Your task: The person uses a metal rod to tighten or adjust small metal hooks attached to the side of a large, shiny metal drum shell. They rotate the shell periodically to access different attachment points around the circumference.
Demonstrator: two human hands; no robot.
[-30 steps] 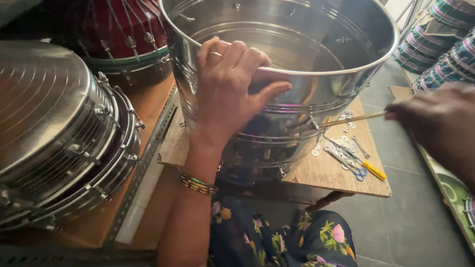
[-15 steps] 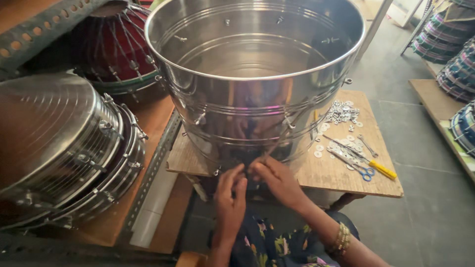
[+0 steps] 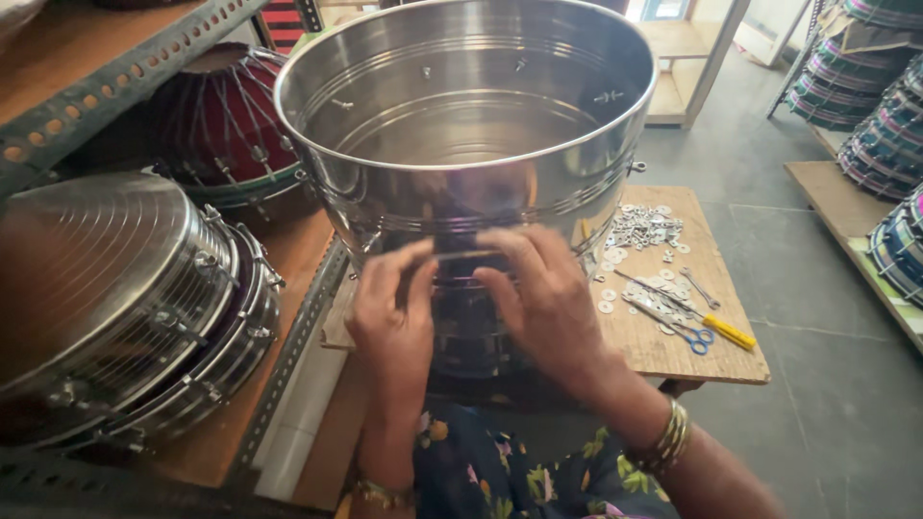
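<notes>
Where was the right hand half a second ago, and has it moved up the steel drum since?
Yes. The right hand has climbed from below the steel drum shell onto its front wall, judged against the wooden board.

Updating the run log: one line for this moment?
left hand: on steel drum shell | right hand: same, front wall | washers: board

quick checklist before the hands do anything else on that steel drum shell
1. Both hands on the shell: ok. Left hand and right hand press the near wall of the steel drum shell.
2. Small part pinched between the fingers: cannot tell, blurred.
3. Shell seated on the wooden board: cannot tell, its base is hidden.
4. Washers in reach: ok, piled on the board.
5. Screwdriver and scissors free: ok, lying on the board.
</notes>
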